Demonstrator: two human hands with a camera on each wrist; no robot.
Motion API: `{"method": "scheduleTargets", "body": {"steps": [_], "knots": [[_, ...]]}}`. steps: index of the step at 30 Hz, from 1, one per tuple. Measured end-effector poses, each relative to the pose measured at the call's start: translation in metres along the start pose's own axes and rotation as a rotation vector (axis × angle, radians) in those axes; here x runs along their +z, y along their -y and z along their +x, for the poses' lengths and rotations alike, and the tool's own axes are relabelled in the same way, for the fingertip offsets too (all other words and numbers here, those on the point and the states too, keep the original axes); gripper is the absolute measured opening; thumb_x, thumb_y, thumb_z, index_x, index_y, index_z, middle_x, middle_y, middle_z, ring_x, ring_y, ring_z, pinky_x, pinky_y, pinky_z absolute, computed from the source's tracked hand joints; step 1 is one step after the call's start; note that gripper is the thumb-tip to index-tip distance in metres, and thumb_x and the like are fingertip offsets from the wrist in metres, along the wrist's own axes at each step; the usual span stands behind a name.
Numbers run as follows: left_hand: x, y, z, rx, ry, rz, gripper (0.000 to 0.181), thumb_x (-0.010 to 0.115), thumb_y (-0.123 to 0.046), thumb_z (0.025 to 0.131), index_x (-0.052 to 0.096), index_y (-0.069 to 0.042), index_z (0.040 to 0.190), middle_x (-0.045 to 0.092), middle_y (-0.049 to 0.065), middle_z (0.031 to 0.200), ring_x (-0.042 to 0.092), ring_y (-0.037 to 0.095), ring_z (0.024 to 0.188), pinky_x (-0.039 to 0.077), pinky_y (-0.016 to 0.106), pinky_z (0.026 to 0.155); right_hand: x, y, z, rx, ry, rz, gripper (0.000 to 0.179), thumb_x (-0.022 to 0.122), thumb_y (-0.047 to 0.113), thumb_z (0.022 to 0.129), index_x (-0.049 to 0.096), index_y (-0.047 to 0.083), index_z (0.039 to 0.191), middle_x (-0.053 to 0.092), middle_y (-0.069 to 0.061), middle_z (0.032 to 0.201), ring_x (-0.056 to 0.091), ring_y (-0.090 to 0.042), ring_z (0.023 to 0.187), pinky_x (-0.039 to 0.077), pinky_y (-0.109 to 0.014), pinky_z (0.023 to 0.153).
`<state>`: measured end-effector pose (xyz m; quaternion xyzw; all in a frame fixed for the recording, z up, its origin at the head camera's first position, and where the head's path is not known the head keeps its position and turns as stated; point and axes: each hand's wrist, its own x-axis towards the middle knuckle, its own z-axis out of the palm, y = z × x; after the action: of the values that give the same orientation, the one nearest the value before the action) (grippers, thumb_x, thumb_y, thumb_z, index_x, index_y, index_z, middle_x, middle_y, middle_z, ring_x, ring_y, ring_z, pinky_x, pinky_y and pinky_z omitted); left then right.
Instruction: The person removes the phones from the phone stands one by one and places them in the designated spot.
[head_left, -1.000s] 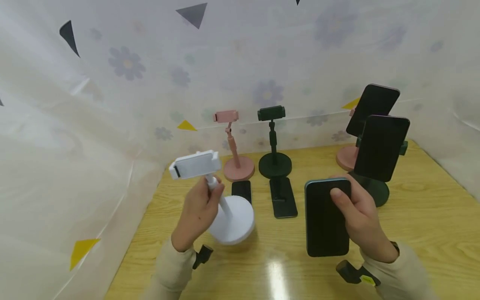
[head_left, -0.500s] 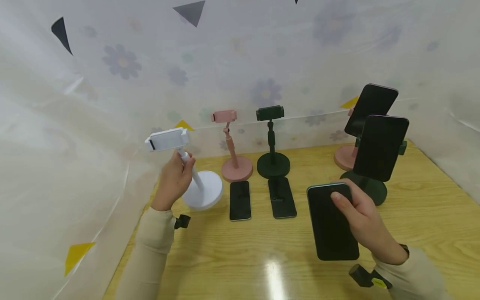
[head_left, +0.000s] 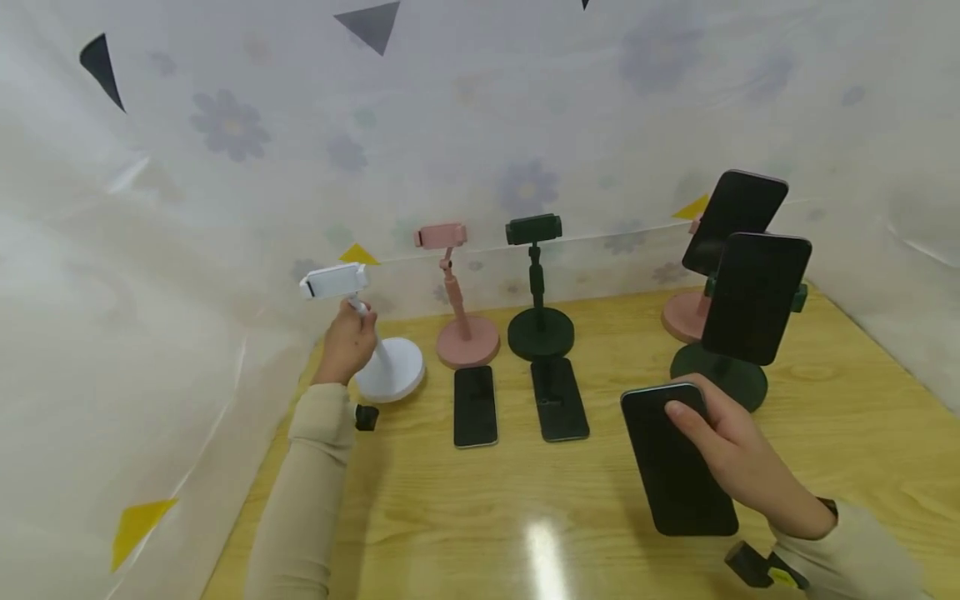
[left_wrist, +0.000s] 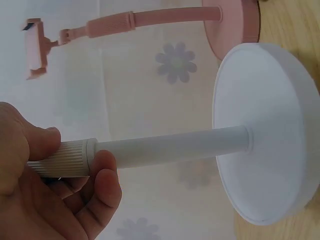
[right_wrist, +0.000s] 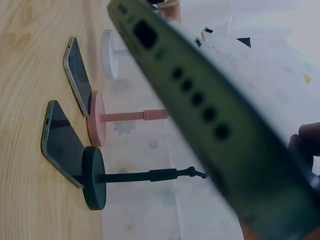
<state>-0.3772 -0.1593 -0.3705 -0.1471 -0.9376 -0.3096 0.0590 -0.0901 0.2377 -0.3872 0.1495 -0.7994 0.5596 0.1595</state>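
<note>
My left hand [head_left: 347, 343] grips a white phone stand [head_left: 393, 371] at the back left of the table. In the left wrist view, thumb and fingers close round the ribbed collar of its post [left_wrist: 170, 150]; whether the round base touches the table is hard to tell. At the front right, my right hand [head_left: 738, 450] holds a dark smartphone [head_left: 675, 475] above the table, thumb on the screen near its top edge. The right wrist view shows that phone's greenish port edge [right_wrist: 200, 102] close up and blurred.
Right of the white stand are a pink phone stand [head_left: 467, 343] and a dark green one [head_left: 540, 335]. Two phones [head_left: 475, 408] [head_left: 561, 404] lie before them. At the right, a pink stand [head_left: 682, 317] and a green stand [head_left: 731, 383] bear upright phones. Patterned sheeting [head_left: 450, 108] surrounds the table.
My left hand has carried the white stand left and back, uncovering the phone lying in front of the pink stand. My right hand has shifted slightly right and down, with its phone tilting.
</note>
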Motion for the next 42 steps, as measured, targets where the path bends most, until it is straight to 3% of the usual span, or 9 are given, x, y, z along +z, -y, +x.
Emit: {"method": "scheduleTargets", "body": {"steps": [11,18,23,28,33,38,42], "knots": [[0.017,0.018,0.026,-0.066,0.017,-0.028,0.038,0.035,-0.019,0.106,0.039,0.007,0.133,0.057,0.032,0.123,0.056,0.046,0.116,0.043,0.056,0.102,-0.003,0.001,-0.003,0.032,0.054,-0.038,0.016,0.038,-0.004,0.104,0.048,0.002,0.115,0.065,0.01,0.094,0.072,-0.01,0.077,0.059,-0.034,0.059],[0.023,0.023,0.043,-0.082,-0.009,-0.037,0.036,0.036,-0.017,0.104,0.041,0.006,0.13,0.057,0.033,0.123,0.054,0.049,0.121,0.041,0.057,0.106,-0.004,0.001,-0.001,0.026,0.056,-0.04,0.018,0.038,-0.004,0.104,0.048,0.003,0.117,0.065,0.011,0.097,0.072,-0.009,0.08,0.059,-0.033,0.061],[0.024,0.023,0.052,-0.14,0.039,-0.039,0.039,0.032,-0.02,0.106,0.037,0.008,0.133,0.055,0.032,0.126,0.053,0.047,0.125,0.04,0.055,0.109,-0.004,0.003,0.001,0.035,0.05,-0.03,0.018,0.038,-0.004,0.104,0.048,0.004,0.117,0.066,0.012,0.098,0.073,-0.009,0.081,0.06,-0.033,0.06],[0.023,0.027,0.058,-0.166,0.086,-0.021,0.043,0.026,-0.023,0.107,0.036,0.01,0.133,0.055,0.032,0.127,0.053,0.045,0.123,0.041,0.055,0.108,-0.003,0.003,0.0,0.062,0.057,-0.024,0.019,0.038,-0.002,0.105,0.047,0.005,0.119,0.067,0.013,0.1,0.073,-0.009,0.082,0.06,-0.034,0.061],[0.025,0.033,0.062,-0.154,0.119,-0.028,0.042,0.027,-0.02,0.105,0.037,0.011,0.133,0.053,0.033,0.129,0.05,0.045,0.127,0.038,0.054,0.111,-0.006,0.003,-0.002,0.072,0.042,-0.045,0.018,0.039,-0.001,0.105,0.048,0.005,0.119,0.066,0.013,0.099,0.073,-0.009,0.08,0.06,-0.034,0.061],[0.028,0.034,0.065,-0.155,0.109,-0.056,0.043,0.032,-0.02,0.104,0.036,0.012,0.134,0.052,0.033,0.131,0.048,0.045,0.131,0.035,0.053,0.115,-0.006,0.002,-0.001,0.071,0.035,-0.1,0.015,0.042,0.0,0.104,0.049,0.004,0.117,0.065,0.012,0.096,0.072,-0.008,0.077,0.059,-0.032,0.061],[0.031,0.032,0.065,-0.181,0.089,-0.076,0.043,0.033,-0.025,0.106,0.041,0.01,0.129,0.057,0.031,0.122,0.057,0.043,0.12,0.042,0.051,0.108,-0.007,0.002,0.002,0.062,0.033,-0.119,0.014,0.042,0.0,0.104,0.049,0.004,0.116,0.065,0.011,0.095,0.072,-0.008,0.077,0.059,-0.031,0.061]]}}
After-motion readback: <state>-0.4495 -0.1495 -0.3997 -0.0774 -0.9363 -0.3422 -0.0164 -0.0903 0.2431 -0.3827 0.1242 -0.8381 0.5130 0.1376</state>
